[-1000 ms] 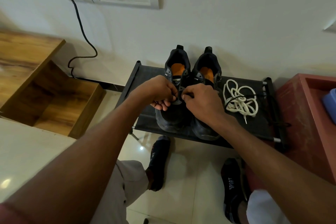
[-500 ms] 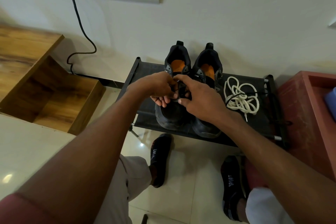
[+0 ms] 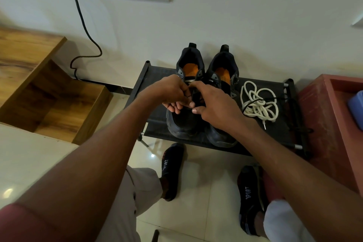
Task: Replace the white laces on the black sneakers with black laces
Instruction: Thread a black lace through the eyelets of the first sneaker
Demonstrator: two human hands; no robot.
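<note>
Black lace going into the left sneaker; white laces already off.

Left hand [image 3: 172,92] and right hand [image 3: 214,104] meet over the left sneaker [image 3: 184,122] on the rack [image 3: 155,129], each grip curled, apparently pinching a black lace [image 3: 195,97]. The right sneaker [image 3: 222,135] looks unlaced, judging by its open tongue. White laces [image 3: 257,102] lie piled just beside it, crossed by another black lace [image 3: 253,102].
</note>
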